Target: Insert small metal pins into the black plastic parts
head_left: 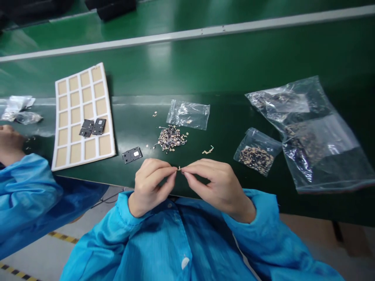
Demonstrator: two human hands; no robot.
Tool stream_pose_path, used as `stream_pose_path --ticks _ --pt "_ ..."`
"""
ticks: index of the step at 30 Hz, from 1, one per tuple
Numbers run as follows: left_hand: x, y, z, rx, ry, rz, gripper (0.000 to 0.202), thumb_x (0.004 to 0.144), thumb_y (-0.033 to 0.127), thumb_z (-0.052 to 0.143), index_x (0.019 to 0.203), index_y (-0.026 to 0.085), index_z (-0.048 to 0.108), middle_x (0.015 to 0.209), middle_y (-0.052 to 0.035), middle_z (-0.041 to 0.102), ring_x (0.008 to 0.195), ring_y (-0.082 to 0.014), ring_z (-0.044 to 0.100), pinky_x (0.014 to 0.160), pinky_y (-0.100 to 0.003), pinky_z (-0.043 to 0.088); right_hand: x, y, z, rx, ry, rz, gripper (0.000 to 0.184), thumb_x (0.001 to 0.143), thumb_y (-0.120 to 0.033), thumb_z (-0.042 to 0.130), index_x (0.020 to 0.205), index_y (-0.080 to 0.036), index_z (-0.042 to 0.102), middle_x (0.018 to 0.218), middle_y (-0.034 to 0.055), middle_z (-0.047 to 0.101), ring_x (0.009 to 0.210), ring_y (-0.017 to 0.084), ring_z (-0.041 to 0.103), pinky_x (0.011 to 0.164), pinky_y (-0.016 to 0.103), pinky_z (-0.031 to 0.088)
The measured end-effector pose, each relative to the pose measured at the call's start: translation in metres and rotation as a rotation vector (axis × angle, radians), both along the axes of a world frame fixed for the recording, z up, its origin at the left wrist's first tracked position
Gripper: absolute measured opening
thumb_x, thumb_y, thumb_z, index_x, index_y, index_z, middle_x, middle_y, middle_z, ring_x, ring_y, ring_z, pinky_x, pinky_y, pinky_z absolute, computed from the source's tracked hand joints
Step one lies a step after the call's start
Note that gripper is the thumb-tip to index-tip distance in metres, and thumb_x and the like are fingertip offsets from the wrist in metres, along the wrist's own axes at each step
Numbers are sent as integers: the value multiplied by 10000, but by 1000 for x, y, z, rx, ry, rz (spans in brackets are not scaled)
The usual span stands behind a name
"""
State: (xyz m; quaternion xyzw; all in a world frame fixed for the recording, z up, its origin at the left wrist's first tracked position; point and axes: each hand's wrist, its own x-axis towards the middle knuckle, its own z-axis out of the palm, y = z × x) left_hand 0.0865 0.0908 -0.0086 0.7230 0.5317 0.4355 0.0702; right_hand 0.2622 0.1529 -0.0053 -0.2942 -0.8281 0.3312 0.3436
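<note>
My left hand [150,183] and my right hand [213,183] meet at the table's near edge, both pinched on one tiny tan flex part [179,168] held between their fingertips. Just beyond lies a small heap of similar tan and dark parts [170,138] on the green table [205,70]. A single loose tan part [208,150] lies to the right of the heap. A black plastic piece [132,155] with a silver patch sits left of my left hand.
A white grid tray [83,117] holds two black pieces [93,127] at the left. Clear bags lie about: an empty small one [189,114], one with parts [258,152], large ones [310,132] at right. Another person's sleeve [26,195] and hand [8,142] are at far left.
</note>
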Motion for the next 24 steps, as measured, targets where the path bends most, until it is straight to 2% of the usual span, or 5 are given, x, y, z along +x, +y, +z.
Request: stream_pose_path --ticks 8,11,14,17,24 --pt "24 60 -12 -60 453 -109 244 936 247 536 737 151 639 708 -49 649 683 -190 591 611 -325 439 56 -3 -1 -60 -51 -173 150 878 -138 581 822 -209 701 794 31 731 701 178 702 650 266 591" --pt "31 76 -20 -124 599 -90 118 875 134 564 824 145 669 863 -85 691 801 -249 608 662 -371 449 63 -7 -2 -59 -44 -195 157 878 -134 576 828 -212 703 785 28 730 693 179 701 639 264 589" --pt "33 63 -13 -119 393 -156 251 861 73 497 1060 134 638 1047 -111 684 898 -245 610 752 -386 489 62 -11 -6 -40 -50 -209 160 878 -119 572 838 -201 704 818 32 735 727 170 702 671 259 578" --pt "28 39 -1 -218 137 -367 240 914 210 518 1130 148 600 1067 -102 677 941 -200 626 809 -329 517 55 -12 -9 2 -80 -154 164 886 -110 562 858 -184 705 851 33 738 761 159 694 714 262 555" --pt "8 17 5 -56 323 -328 207 959 270 478 872 183 644 814 -38 700 667 -167 634 619 -277 463 28 -5 -5 69 -375 24 88 860 -194 638 854 -189 726 848 0 740 774 152 671 694 252 474"
